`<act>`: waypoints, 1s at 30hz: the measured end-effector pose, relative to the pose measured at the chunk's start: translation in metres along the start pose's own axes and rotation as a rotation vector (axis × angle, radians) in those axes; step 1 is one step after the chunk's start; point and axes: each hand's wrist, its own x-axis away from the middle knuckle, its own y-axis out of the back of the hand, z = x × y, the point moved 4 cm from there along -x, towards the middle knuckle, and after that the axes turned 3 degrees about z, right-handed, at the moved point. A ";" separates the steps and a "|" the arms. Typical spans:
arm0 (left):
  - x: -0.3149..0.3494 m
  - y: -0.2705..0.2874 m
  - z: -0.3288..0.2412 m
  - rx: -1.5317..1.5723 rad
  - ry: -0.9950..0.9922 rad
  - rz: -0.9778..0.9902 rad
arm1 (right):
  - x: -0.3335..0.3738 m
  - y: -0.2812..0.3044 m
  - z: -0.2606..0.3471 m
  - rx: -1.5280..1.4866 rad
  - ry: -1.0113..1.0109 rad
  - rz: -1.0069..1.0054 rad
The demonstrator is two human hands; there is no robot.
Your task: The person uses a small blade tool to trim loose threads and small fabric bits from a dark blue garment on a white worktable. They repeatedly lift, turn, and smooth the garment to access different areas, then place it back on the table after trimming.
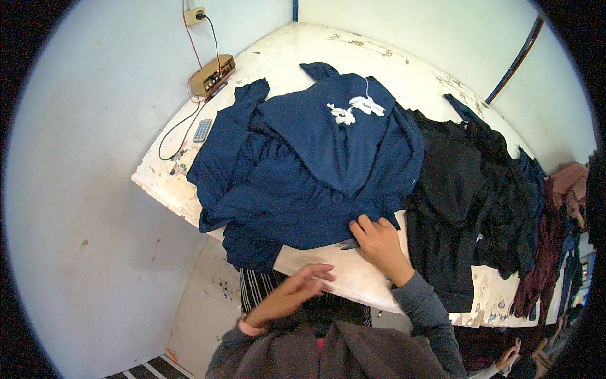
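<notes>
A rumpled navy garment lies across a pale counter, one corner drooping over the near edge, within reach of two bare hands. The right hand rests at the lower border, its fingers bent onto the cloth; whether they pinch it, I cannot tell. The left hand, blurred, hangs clear of the garment near the counter's edge, fingers extended and loosely together, holding nothing visible. The cloth looks light, limp and soft, likely to fold rather than slide stiffly; the lower border seems the best hold, taken at two well-separated points. White flower trims on top look more delicate and are better left ungripped.

Black garments are heaped alongside on the right, maroon cloth beyond them. The counter's paint is chipped and stained. At the far left, by a scuffed pale wall, sit a boxy brown device and a small remote.
</notes>
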 end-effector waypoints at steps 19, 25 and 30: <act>-0.051 -0.005 -0.004 0.696 -0.392 -0.530 | -0.002 0.053 0.022 -0.765 -0.375 -0.212; -0.049 -0.011 -0.009 0.709 -0.419 -0.524 | -0.021 0.061 0.030 -0.581 -0.311 -0.241; -0.046 -0.012 -0.009 0.686 -0.426 -0.545 | -0.023 0.056 0.033 -0.459 -0.254 -0.310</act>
